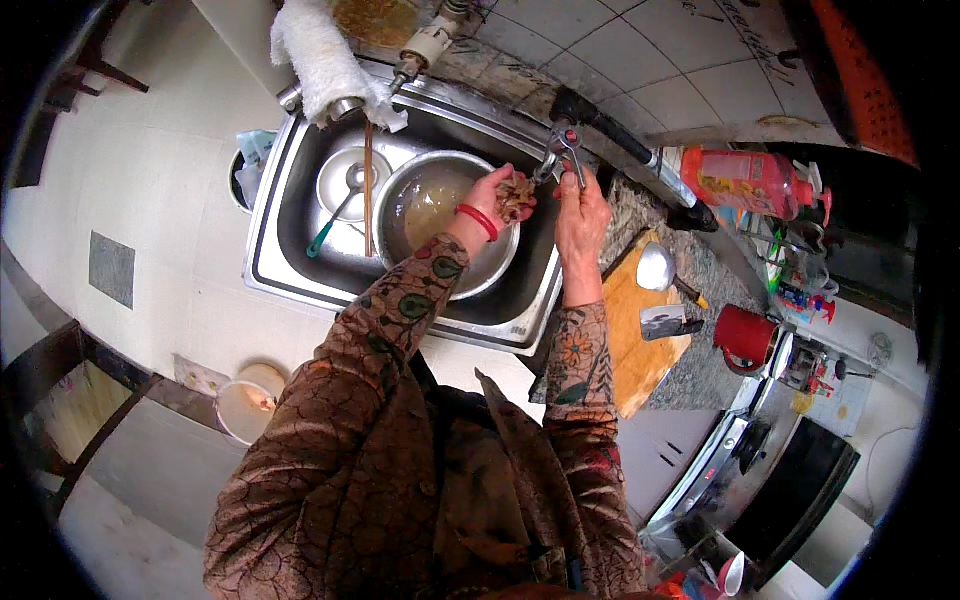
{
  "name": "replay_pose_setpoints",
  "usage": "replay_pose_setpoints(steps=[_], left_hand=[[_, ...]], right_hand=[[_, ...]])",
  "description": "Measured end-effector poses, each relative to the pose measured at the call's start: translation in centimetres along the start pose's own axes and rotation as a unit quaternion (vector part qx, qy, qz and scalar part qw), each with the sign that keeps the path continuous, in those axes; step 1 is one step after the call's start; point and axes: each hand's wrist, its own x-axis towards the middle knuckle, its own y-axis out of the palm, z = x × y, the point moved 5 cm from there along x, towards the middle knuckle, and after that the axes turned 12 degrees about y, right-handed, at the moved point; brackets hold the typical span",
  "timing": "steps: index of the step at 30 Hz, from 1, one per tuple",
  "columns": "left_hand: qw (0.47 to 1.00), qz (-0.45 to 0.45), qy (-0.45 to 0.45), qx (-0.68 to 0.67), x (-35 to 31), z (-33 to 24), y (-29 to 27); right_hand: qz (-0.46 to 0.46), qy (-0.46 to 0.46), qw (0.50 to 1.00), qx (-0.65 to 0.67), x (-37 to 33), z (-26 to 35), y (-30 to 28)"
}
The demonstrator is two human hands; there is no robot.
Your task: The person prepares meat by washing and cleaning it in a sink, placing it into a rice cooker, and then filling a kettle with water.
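The left hand (484,209), a red band (477,222) about its wrist, was cupped around a clump of wet-looking brown pieces (515,198) near the upper middle of the frame. The clump lay in the palm and against the fingers, on the hand's right side. Just to the right, the right hand (582,222) was raised to the lever (571,146) of a chrome faucet (549,160), thumb and fingers against it; whether they gripped or only pressed it, I could not tell. The brown pieces sat between the two hands, beside the faucet's mouth.

Below the left hand stood a round metal basin (393,212) with cloudy liquid in it, set in a steel sink (262,225). Left of the basin were a pale bowl (330,188), a green-handled spoon (322,237) resting across it, and a pair of chopsticks (369,205). A white towel (315,60) hung at the upper left.

Right of centre, a wooden cutting board (633,345) on the table (708,275) carried a ladle (656,266). Farther right were a red pot (742,336) and, higher up, a pink pump bottle (738,183).
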Motion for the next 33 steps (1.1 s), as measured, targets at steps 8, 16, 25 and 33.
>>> replay_pose_setpoints(steps=[8, 16, 25, 33], left_hand=[[0.999, 0.013, 0.025, -0.027, 1.1, 0.1, 0.3], [0.987, -0.034, 0.152, 0.029, -1.7, -1.2, 2.9], [0.989, -0.069, 0.094, 0.094, 0.0, -1.5, 1.0], [0.984, -0.052, 0.137, 0.105, 1.3, -1.0, -0.1]], right_hand=[[-0.024, -0.083, 0.996, 0.002, -0.7, -6.6, 5.1], [-0.036, -0.048, 0.997, 0.056, -0.4, -6.3, 8.6], [0.076, 0.175, 0.961, 0.199, 0.6, -9.3, 8.8], [-0.205, 0.019, 0.974, 0.090, -1.2, -4.0, 9.5]])
